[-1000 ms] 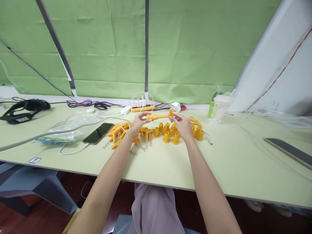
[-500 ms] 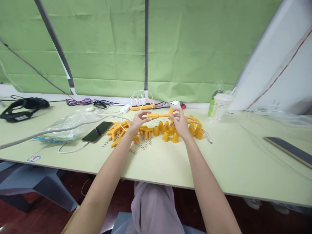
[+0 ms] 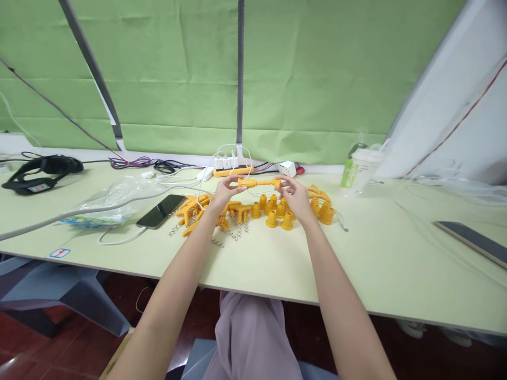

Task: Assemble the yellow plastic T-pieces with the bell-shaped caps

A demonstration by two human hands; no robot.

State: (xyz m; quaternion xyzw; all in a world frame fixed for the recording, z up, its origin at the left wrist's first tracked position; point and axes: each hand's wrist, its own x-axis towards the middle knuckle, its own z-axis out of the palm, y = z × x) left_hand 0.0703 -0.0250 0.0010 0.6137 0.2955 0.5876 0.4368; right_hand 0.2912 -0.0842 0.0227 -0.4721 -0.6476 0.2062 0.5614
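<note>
A yellow plastic corkscrew [image 3: 269,182] is held level above the table between my two hands. My left hand [image 3: 225,192] pinches the yellow bell-shaped cap [image 3: 247,183] at its left end. My right hand [image 3: 296,196] grips the handle end, which its fingers partly hide. No metal spiral shows on the held piece. Below and to the left lies a pile of yellow T-handles with bare metal spirals [image 3: 240,211]. Several loose yellow caps [image 3: 271,218] stand under my right hand, and more yellow pieces [image 3: 327,212] lie to its right.
A phone [image 3: 161,211] on a cable and a clear plastic bag [image 3: 114,203] lie at left, near a black headset [image 3: 41,173]. A power strip [image 3: 233,171] sits at the back. A lidded cup [image 3: 366,170] and a dark flat device [image 3: 473,241] are at right.
My right hand has turned the handle, so its crosspiece no longer stands upright in view. My left hand keeps hold of the cap. The view has shifted slightly.
</note>
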